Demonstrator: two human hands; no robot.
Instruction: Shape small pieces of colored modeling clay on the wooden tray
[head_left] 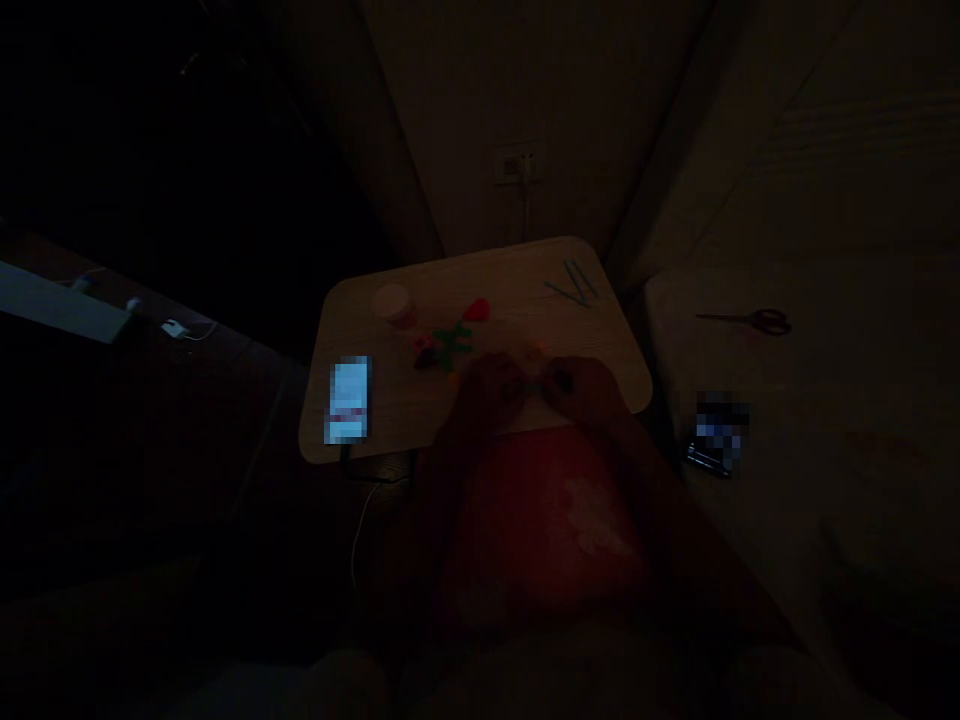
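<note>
The picture is very dark. My left hand (491,388) and my right hand (581,386) are close together over the near edge of a small wooden table (517,270). Both have curled fingers that meet around something small, too dim to name. Just beyond my left hand lie a green branching piece (452,345), a red lump (477,310) and a dark lump (426,358). A bit of yellow-orange (453,380) shows beside that hand, and a small orange piece (535,350) lies between and beyond the hands.
A lidded tub (393,302) stands at the table's back left, with a lit phone (349,400) in front of it. Thin sticks (576,284) lie at the back right. On the pale surface to the right are scissors (754,320) and a dark device (718,437).
</note>
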